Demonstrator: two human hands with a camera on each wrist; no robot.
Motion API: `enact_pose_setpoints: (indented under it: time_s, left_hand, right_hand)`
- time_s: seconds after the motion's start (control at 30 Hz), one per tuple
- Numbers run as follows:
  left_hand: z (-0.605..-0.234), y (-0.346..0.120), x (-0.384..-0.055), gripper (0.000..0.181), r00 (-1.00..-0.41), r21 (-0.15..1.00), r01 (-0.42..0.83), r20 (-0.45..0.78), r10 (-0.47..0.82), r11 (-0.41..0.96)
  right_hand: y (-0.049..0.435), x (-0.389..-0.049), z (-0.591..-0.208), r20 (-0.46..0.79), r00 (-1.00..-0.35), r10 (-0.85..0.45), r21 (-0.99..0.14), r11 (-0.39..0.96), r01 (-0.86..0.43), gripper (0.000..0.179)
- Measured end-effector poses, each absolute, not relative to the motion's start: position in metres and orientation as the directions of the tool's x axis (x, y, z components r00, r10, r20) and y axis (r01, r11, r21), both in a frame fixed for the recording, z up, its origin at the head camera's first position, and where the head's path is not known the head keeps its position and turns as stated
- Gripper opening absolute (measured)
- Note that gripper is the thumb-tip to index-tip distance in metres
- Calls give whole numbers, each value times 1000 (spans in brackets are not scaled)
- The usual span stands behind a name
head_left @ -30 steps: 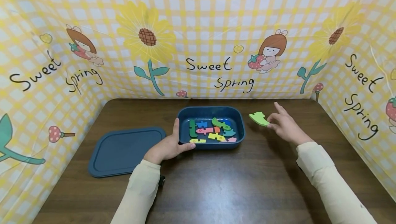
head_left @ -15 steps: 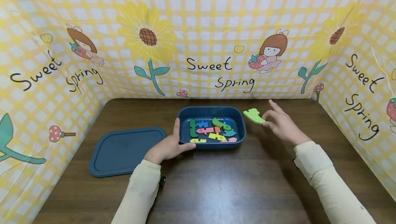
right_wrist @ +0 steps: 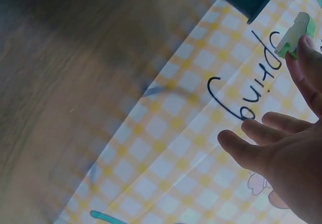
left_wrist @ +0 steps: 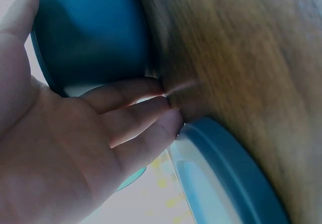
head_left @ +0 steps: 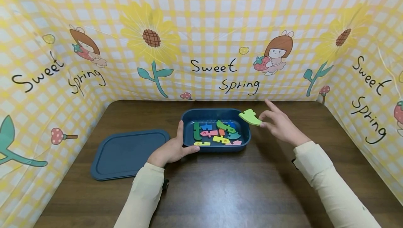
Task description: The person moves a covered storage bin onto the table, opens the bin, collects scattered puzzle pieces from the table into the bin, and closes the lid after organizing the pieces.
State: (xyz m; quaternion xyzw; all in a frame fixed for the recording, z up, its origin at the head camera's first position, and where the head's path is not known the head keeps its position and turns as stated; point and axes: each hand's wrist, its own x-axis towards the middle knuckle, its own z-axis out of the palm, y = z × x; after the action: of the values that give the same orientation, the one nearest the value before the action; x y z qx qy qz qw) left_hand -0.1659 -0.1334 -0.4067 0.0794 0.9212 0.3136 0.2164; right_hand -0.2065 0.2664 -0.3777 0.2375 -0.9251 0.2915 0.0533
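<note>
A dark blue box [head_left: 220, 149] stands without its lid on the table and holds several colourful flat puzzle pieces [head_left: 209, 133]. My left hand [head_left: 170, 151] lies against its front left corner, thumb along the front rim. In the left wrist view, the fingers [left_wrist: 133, 126] stretch straight beside the box wall [left_wrist: 95, 38]. Between thumb and index finger, my right hand [head_left: 280, 126] pinches a light green puzzle piece [head_left: 249, 117], which overlaps the box's right rim in the head view. The right hand's other fingers [right_wrist: 241, 148] are spread.
The blue lid [head_left: 130, 154] lies flat on the brown wooden table [head_left: 220, 189], left of the box. A yellow checked cloth [head_left: 204, 25] with flower prints rises behind the table and along both sides.
My right hand has moved left with the light green puzzle piece, from beside the box to its right rim. The left hand and the box have stayed in place.
</note>
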Motion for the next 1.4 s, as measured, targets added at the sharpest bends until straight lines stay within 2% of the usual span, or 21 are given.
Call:
enact_pose_setpoints:
  time_s: [0.4,0.73,1.4]
  left_hand:
    - [-407,-134,-165,123,-896,615,17,-341,286,788]
    - [-407,-132,-165,121,-894,613,4,-352,278,790]
    - [-404,-133,-165,120,-896,610,3,-351,273,792]
  right_hand:
    - [242,-210,-378,205,-867,-455,-534,690,-489,13]
    - [218,-213,-379,240,-822,-516,-512,652,-559,11]
    - [183,-210,-378,183,-794,-580,-513,632,-581,10]
